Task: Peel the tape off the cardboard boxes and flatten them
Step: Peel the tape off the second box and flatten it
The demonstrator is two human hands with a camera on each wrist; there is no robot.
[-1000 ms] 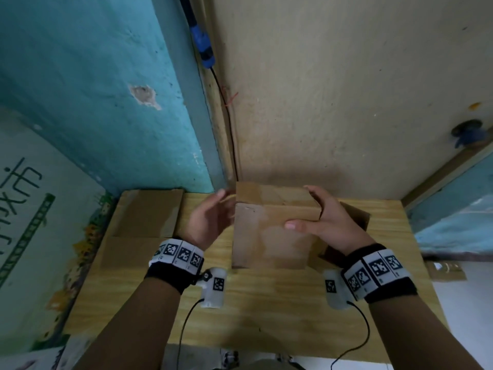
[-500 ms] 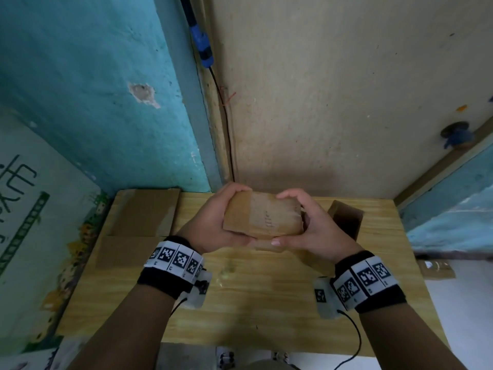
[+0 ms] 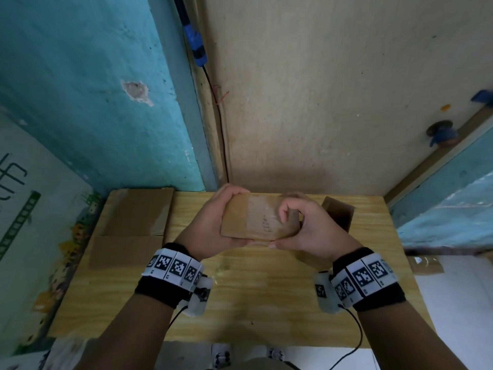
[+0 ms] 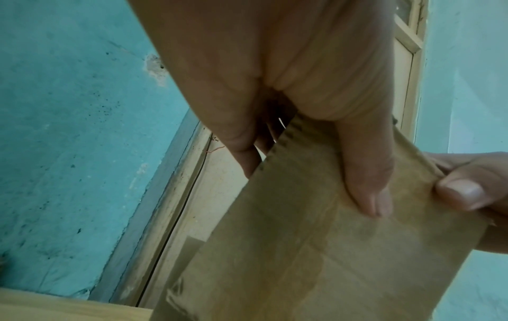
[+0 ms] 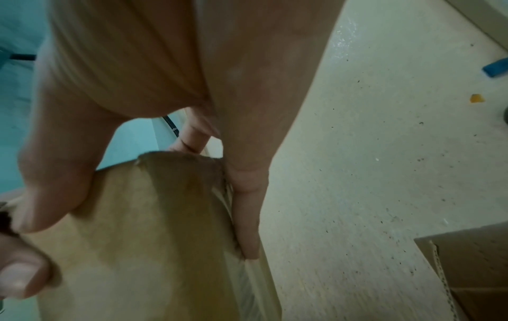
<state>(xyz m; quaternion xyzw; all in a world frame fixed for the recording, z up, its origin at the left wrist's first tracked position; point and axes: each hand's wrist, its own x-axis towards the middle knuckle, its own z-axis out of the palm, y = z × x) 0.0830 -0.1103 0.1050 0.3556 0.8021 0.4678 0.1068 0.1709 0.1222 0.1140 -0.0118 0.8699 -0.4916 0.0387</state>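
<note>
Above the wooden table's (image 3: 240, 303) far edge, both hands grip a small brown taped cardboard box (image 3: 256, 222): left hand (image 3: 210, 225) wraps its left end, right hand (image 3: 312, 231) curls fingers onto the tape. Left wrist view shows a thumb underneath; the handwriting is unreadable.

Handwritten marks on cardboard box (image 3: 256, 222) between the hands: illegible. Poster (image 3: 40, 209) left of hands: partial characters, unreadable
</note>
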